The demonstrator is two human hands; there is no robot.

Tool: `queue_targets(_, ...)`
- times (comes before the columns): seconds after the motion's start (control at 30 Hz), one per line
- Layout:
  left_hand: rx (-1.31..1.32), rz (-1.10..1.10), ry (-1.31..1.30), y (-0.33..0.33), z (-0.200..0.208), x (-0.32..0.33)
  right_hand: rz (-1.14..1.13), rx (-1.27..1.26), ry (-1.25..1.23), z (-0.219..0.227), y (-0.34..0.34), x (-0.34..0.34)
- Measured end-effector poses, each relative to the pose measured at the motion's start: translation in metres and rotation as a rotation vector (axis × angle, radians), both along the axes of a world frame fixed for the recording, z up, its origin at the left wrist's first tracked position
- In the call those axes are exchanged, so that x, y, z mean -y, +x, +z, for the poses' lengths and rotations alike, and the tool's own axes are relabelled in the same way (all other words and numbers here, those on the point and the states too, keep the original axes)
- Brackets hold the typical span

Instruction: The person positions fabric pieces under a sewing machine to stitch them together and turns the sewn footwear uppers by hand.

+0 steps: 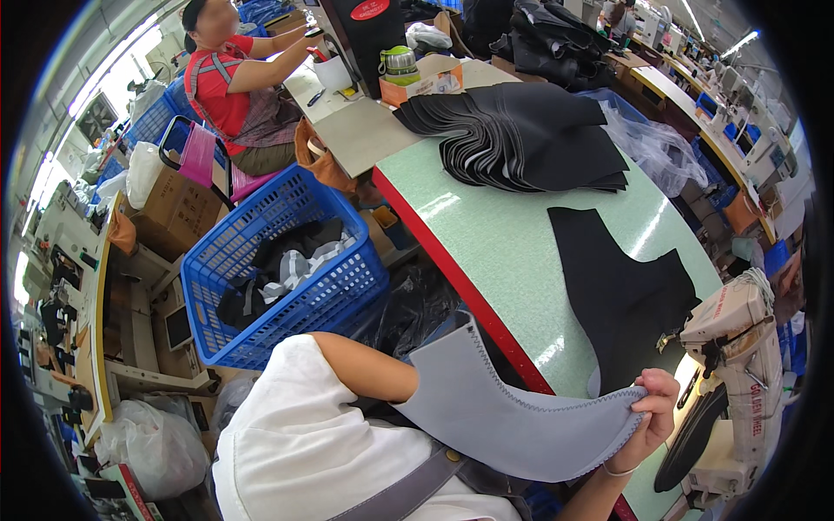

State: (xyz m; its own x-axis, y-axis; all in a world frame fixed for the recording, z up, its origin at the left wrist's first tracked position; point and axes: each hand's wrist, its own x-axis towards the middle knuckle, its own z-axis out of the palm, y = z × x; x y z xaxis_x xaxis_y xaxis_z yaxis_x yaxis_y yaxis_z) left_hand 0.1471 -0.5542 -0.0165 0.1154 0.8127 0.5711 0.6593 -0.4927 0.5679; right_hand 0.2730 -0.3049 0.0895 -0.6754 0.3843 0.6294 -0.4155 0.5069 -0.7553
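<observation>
A curved grey fabric panel [521,425] with dark zigzag stitching along its upper edge is held up in front of my body. My right hand [653,421] pinches its right end, thumb and fingers closed round the edge. The upper arm and elbow of my left arm show, but my left hand is hidden behind the panel. Just beyond, a single black cut panel [621,286] lies flat on the pale green tabletop [486,260]. Farther back rests a fanned stack of black panels [530,135].
A sewing machine [730,347] stands at the right, close to my right hand. Left of the red table edge sits a blue basket [287,326] with black and grey pieces inside. Another person [230,95] in red works at the far left. Clear plastic [660,148] hangs beyond the table.
</observation>
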Motion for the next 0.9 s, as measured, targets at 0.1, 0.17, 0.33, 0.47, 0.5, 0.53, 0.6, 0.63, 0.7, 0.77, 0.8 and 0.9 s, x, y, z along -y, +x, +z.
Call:
queue_targets(0.1,-0.013,0.005,0.009,0.010,-0.007,-0.010,0.002,0.021,0.000,-0.003,-0.001,-0.001)
queue_targets(0.17,-0.025,0.007,0.015,0.011,-0.008,-0.006,0.013,0.029,0.001,-0.004,0.000,-0.002)
queue_targets(0.33,-0.050,0.013,0.034,0.014,-0.013,-0.013,-0.006,0.094,0.041,-0.010,-0.002,-0.012)
queue_targets(0.47,-0.072,0.021,0.047,0.004,-0.010,-0.009,-0.026,0.124,0.009,-0.013,-0.008,-0.014)
queue_targets(0.5,-0.078,0.024,0.051,0.005,-0.010,-0.011,-0.025,0.138,-0.008,-0.013,-0.009,-0.016)
queue_targets(0.53,-0.084,0.026,0.056,0.003,-0.010,-0.011,-0.024,0.151,-0.022,-0.014,-0.011,-0.018)
queue_targets(0.6,-0.096,0.030,0.066,0.003,-0.011,-0.011,-0.003,0.174,-0.031,-0.018,-0.011,-0.023)
queue_targets(0.63,-0.103,0.033,0.069,0.000,-0.010,-0.007,0.017,0.197,-0.043,-0.019,-0.012,-0.024)
queue_targets(0.7,-0.115,0.037,0.077,-0.002,-0.009,-0.002,0.012,0.193,-0.040,-0.020,-0.014,-0.025)
queue_targets(0.77,-0.128,0.040,0.084,-0.003,-0.010,-0.002,0.006,0.189,-0.037,-0.020,-0.015,-0.025)
queue_targets(0.8,-0.134,0.042,0.088,-0.002,-0.010,-0.003,-0.017,0.177,-0.013,-0.020,-0.015,-0.026)
queue_targets(0.9,-0.152,0.044,0.097,-0.002,-0.011,-0.003,-0.039,0.165,0.013,-0.019,-0.014,-0.025)
